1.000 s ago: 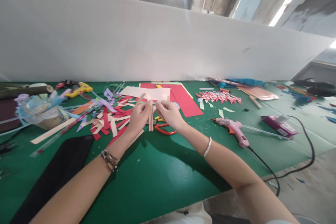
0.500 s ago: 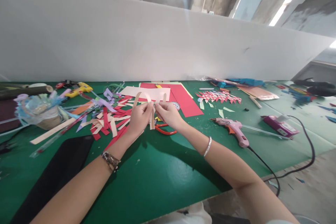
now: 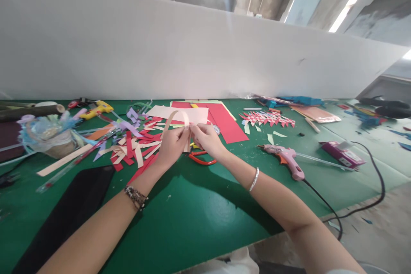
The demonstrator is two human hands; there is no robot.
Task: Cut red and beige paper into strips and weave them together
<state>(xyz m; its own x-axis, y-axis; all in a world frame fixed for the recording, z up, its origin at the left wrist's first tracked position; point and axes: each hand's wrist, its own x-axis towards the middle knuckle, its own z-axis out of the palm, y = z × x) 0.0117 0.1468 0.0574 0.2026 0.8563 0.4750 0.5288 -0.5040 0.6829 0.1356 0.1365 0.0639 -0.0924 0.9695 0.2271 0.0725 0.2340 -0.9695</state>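
Both hands meet above the green table (image 3: 199, 214), pinching beige paper strips (image 3: 175, 116). My left hand (image 3: 171, 145) is closed on the strips, one of which arcs up in a loop over the fingers. From the right, my right hand (image 3: 207, 139) pinches the same strips with fingertips pressed together. Red-handled scissors (image 3: 202, 159) lie just below the hands. A heap of red and beige cut strips (image 3: 138, 147) lies to the left of the hands. Behind them lie a beige sheet (image 3: 192, 114) and a red sheet (image 3: 226, 124).
A pink glue gun (image 3: 285, 158) with a black cord lies at right, a yellow glue gun (image 3: 94, 110) at back left. A woven red-and-white paper piece (image 3: 268, 118) sits at back right, a purple box (image 3: 343, 154) further right. A black sheet (image 3: 73, 205) lies at front left. A white partition (image 3: 192, 51) backs the table.
The hands have drawn closer together. The beige strip that stood loosely above the left hand now bends into a loop over it, and the strip hanging below the hands has been drawn up.
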